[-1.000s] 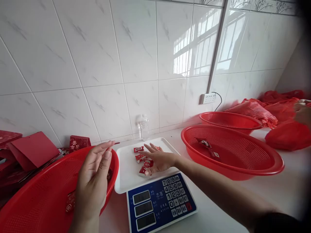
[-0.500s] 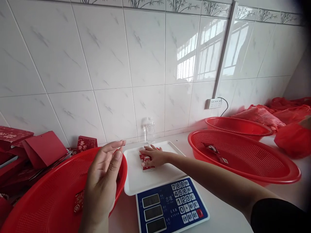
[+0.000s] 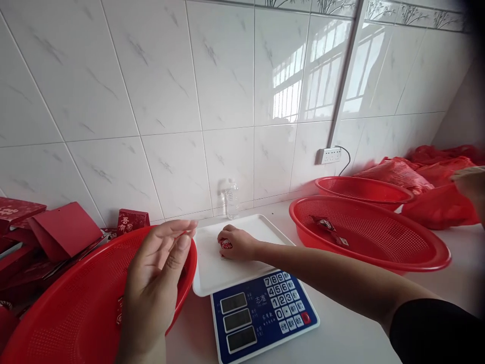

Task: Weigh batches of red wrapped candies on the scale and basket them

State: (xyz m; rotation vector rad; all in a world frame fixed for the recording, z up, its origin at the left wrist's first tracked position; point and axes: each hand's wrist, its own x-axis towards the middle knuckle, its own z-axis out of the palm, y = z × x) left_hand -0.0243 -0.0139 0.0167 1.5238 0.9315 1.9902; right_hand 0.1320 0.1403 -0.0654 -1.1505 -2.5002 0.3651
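Note:
My right hand (image 3: 239, 243) rests on the white tray (image 3: 208, 280) of a blue digital scale (image 3: 261, 313), its fingers closed round a small red printed packet (image 3: 226, 244). Most of that packet is hidden under the fingers. Over the near rim of the left red basket (image 3: 76, 283), my left hand (image 3: 157, 278) is held up with curved fingers and the thumb a little apart; I see nothing in it. Part of another red packet (image 3: 119, 314) shows in that basket, just beside my left wrist.
To the right stands a red perforated basket (image 3: 379, 227) with a few packets (image 3: 328, 230) in it, and another basket (image 3: 364, 189) behind. Red plastic bags (image 3: 397, 174) lie at the far right. A clear bottle (image 3: 232, 199) stands against the wall; red boxes (image 3: 68, 230) crowd the left.
My right hand has closed its spread fingers round the packet on the tray. My left hand keeps its pose. The view has shifted slightly. At far right a red bag has moved, a hand near it.

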